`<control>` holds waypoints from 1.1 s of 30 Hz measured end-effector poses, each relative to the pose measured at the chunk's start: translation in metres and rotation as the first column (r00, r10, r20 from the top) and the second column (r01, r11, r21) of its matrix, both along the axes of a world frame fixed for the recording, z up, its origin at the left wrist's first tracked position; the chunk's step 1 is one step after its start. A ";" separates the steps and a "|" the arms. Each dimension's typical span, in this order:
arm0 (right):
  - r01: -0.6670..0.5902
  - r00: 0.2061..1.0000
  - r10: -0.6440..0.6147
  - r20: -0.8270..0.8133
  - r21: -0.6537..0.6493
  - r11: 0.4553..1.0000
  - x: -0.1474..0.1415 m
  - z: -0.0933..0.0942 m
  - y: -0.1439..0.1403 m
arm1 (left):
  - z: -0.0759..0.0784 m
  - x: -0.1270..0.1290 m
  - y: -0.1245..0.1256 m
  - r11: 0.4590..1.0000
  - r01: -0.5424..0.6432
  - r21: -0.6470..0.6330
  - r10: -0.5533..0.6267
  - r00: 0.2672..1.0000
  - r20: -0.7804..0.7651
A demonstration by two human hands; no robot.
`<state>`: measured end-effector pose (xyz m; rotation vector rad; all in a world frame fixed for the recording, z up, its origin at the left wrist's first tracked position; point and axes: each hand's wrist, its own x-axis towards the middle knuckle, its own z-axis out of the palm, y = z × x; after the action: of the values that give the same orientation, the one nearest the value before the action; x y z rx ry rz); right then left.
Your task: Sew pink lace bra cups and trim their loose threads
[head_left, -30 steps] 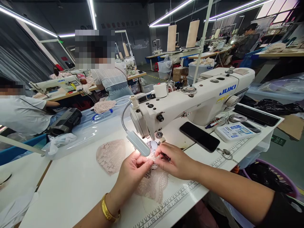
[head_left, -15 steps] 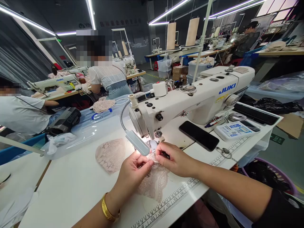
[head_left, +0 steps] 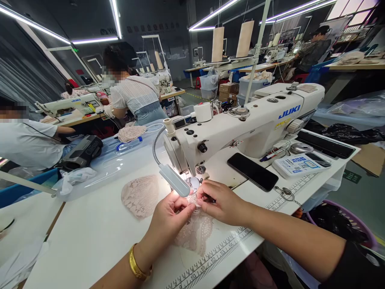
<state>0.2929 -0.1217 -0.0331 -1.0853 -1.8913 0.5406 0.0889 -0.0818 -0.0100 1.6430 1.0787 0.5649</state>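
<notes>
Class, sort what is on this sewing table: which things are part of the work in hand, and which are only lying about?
In use: lace piece, left hand, right hand, sewing machine, lamp.

Lying about: second lace piece, phone, printed pad, scissors.

I am looking out over a garment factory floor, where a white industrial sewing machine point(head_left: 240, 128) is standing on my white worktable point(head_left: 90, 237) with a ruler strip point(head_left: 222, 249) running along its edge. Other workers are sitting at rows of like machines point(head_left: 69, 105) under long strip lights point(head_left: 116, 16), with pink lace pieces point(head_left: 140, 195) and plastic bins point(head_left: 209, 86) lying about.
</notes>
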 end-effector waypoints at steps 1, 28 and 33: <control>0.014 0.999 -0.015 0.040 0.038 0.999 -0.001 -0.003 0.000 | 0.000 0.000 0.000 1.000 0.002 -0.005 -0.002 1.000 -0.001; 0.274 0.941 -0.262 0.213 -0.026 0.961 0.013 -0.013 0.011 | 0.002 -0.011 0.009 0.993 0.030 -0.116 -0.006 0.979 0.204; 0.035 0.999 -0.035 0.011 -0.004 0.999 0.004 -0.005 0.002 | 0.004 -0.010 0.009 0.998 -0.021 -0.058 0.032 0.980 0.195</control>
<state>0.2968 -0.1201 -0.0386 -1.1244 -1.8778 0.5204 0.0791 -0.0726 -0.0061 1.4923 0.9638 0.6930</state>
